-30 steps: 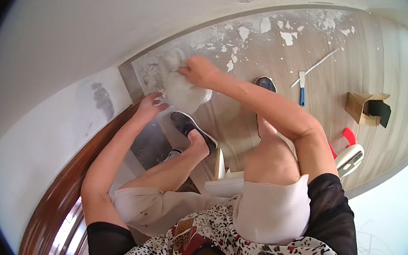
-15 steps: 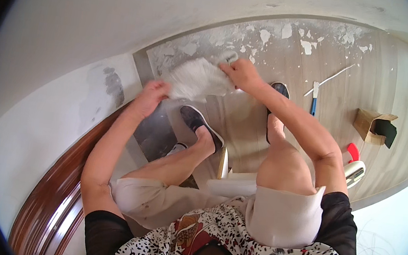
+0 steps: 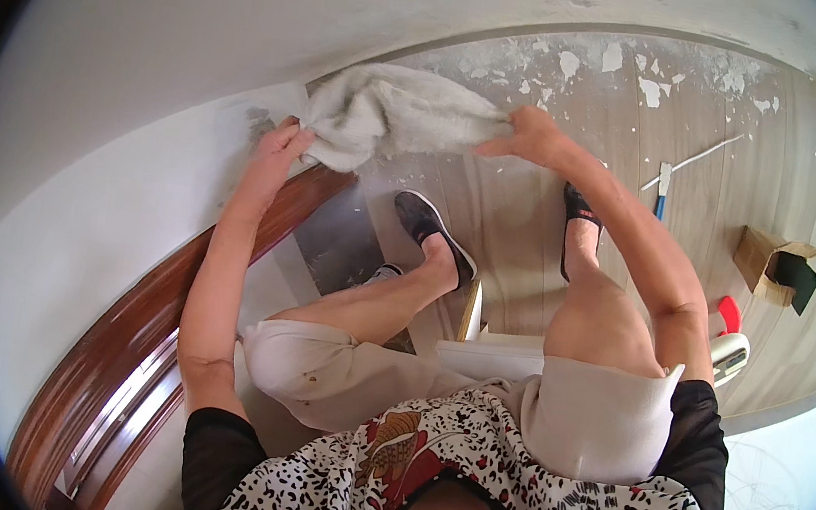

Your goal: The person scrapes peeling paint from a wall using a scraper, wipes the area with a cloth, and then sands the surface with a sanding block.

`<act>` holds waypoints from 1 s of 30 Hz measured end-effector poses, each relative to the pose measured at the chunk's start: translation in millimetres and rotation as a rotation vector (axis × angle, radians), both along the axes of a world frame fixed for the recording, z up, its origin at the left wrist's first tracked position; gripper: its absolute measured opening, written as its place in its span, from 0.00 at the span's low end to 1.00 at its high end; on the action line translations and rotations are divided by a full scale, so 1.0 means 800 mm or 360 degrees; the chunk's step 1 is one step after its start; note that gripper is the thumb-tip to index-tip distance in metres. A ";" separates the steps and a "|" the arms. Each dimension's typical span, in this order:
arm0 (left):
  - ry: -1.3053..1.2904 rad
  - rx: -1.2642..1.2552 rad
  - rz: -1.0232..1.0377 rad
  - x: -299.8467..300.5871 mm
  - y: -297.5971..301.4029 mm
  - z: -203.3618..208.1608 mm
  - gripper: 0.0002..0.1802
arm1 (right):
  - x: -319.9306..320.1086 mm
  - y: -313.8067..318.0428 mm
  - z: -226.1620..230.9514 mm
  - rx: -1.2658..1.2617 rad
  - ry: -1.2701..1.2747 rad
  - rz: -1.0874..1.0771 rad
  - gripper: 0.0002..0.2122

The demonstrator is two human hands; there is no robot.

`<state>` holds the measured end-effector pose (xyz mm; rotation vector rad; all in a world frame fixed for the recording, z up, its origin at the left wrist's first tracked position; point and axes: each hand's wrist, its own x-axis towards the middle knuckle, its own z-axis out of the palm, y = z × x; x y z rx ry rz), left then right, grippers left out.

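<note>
A greyish-white cloth (image 3: 389,112) is stretched, bunched and creased, between my two hands above the floor near the wall. My left hand (image 3: 283,145) pinches its left end, close to the corner where the white wall meets the brown wooden door frame (image 3: 195,266). At the cloth's right end my right hand (image 3: 532,136) grips it between fingers and thumb. Beneath and beyond the cloth, white flakes (image 3: 569,65) and dusty smears lie on the wood-look floor along the wall.
To the right lie a blue-handled scraper (image 3: 663,191) and a thin white stick (image 3: 711,153). Beyond my right knee stand an open cardboard box (image 3: 767,266) with dark sheets in it and a red-handled item (image 3: 729,314). My shoes (image 3: 428,225) rest on the floor below the cloth.
The cloth has swung up and left toward the wall corner and now hangs bunched rather than spread flat. My left hand has risen, and my right hand has shifted right.
</note>
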<state>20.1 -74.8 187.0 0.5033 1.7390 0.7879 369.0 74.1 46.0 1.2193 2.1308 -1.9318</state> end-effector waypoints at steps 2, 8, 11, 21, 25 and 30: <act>0.0178 -0.0029 -0.0054 0.003 0.008 0.010 0.17 | 0.004 0.006 -0.012 0.0244 0.0039 -0.0018 0.31; 0.0363 0.0095 -0.0341 0.043 0.023 0.036 0.17 | -0.010 0.017 -0.021 0.0239 -0.0137 0.0012 0.15; -0.0314 -0.0018 0.0086 0.070 0.015 0.051 0.15 | -0.037 -0.006 0.001 0.0372 0.0296 -0.0454 0.14; -0.0356 -0.0074 0.0056 0.118 0.009 0.010 0.13 | -0.104 -0.087 0.087 0.0072 0.0909 0.0376 0.14; 0.1104 -0.0285 -0.1118 0.101 0.023 0.032 0.19 | -0.086 -0.113 0.081 -0.0410 0.0726 0.0098 0.12; 0.2223 -0.0473 -0.2694 -0.020 0.033 0.067 0.28 | -0.075 -0.120 0.067 -0.0084 0.0656 -0.0119 0.09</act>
